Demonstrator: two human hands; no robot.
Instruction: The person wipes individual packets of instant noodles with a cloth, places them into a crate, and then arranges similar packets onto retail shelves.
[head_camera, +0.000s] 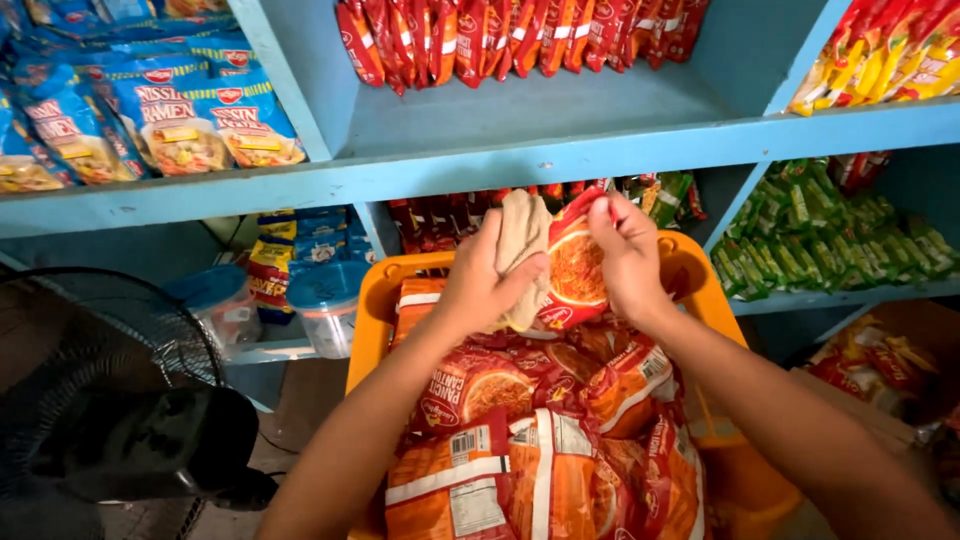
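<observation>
My left hand (480, 285) grips a beige cloth (522, 240) pressed against an orange-red noodle packet (575, 270). My right hand (628, 255) pinches the packet's top right edge, holding it upright above a yellow-orange plastic basket (372, 310). The basket is piled with several similar orange and red noodle packets (520, 440). Both hands are just in front of the blue shelf's edge (560, 160).
Blue wooden shelves carry blue noodle packs (150, 120) at upper left, red packets (500, 40) at top centre, yellow packets (880, 50) at top right and green packets (820, 235) at right. Clear lidded jars (325, 305) stand lower left. A black fan (110, 400) stands at left.
</observation>
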